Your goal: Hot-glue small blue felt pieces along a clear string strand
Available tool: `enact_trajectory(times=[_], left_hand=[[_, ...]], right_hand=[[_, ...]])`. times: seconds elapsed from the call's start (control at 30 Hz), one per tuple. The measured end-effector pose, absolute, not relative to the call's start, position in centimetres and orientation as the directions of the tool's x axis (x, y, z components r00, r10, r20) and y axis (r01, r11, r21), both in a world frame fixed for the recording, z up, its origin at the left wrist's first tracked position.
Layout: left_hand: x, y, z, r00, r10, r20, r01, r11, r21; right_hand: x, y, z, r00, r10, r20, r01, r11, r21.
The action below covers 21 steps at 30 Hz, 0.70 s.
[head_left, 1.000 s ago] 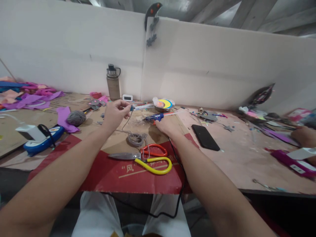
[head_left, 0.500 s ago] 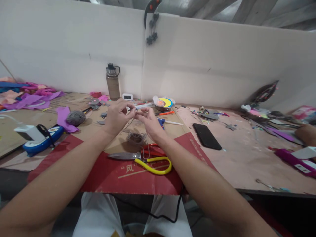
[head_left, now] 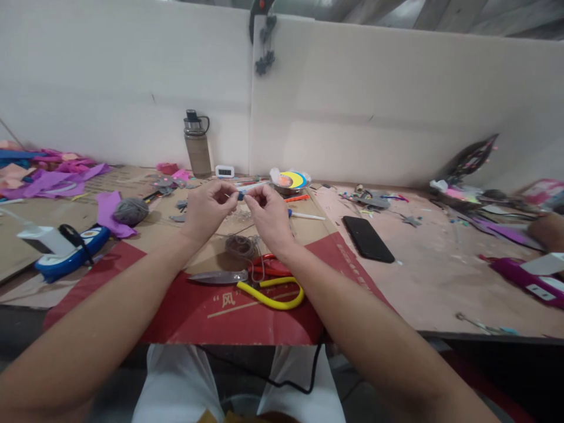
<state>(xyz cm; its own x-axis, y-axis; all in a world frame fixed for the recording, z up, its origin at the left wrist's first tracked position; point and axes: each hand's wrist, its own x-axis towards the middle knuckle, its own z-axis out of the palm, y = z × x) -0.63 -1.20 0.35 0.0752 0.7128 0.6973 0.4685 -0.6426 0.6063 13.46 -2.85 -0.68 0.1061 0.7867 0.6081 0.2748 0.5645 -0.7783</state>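
Note:
Over the cardboard, my left hand (head_left: 207, 210) and my right hand (head_left: 269, 214) meet fingertip to fingertip, each in a pinch. Between them shows a small dark blue piece (head_left: 241, 195), mostly covered by the fingers; its kind is too small to make out. A thin strand of grey yarn (head_left: 239, 245) runs up toward my right hand from a loose coil below. Just nearer to me, scissors (head_left: 273, 302) with one yellow and one red handle lie on the red sheet (head_left: 176, 320), blades pointing left, some yarn draped across them.
A grey yarn ball (head_left: 131, 210) and a blue power strip (head_left: 73, 258) lie left. Behind stand a water bottle (head_left: 197, 147) and a small clock (head_left: 224, 171). A phone (head_left: 368, 238) lies right. At the far right is another person's hand (head_left: 546, 230).
The dark blue piece shows more clearly between my fingertips. My right hand has turned slightly, its fingers closer together. The whole view has shifted a little.

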Motion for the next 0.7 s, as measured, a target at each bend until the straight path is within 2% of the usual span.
enact_trajectory(times=[0.23,0.47,0.7], left_hand=[[-0.51,-1.26,0.14,0.089,0.74,0.667,0.341,-0.652,0.677],[-0.63,-1.26,0.13,0.097,0.719,0.688,0.424,-0.655,0.625],[-0.54,-1.12,-0.21,0.103,0.74,0.665,0.428,-0.636,0.642]], right_hand=[[13.62,-2.69,-0.38,0.127,0.786,0.605,0.322,0.544,-0.775],[13.73,-2.78,-0.21,0.136,0.773,0.62,0.351,0.548,-0.759],[13.73,-2.99,-0.06,0.133,0.766,0.629,0.387,0.544,-0.744]])
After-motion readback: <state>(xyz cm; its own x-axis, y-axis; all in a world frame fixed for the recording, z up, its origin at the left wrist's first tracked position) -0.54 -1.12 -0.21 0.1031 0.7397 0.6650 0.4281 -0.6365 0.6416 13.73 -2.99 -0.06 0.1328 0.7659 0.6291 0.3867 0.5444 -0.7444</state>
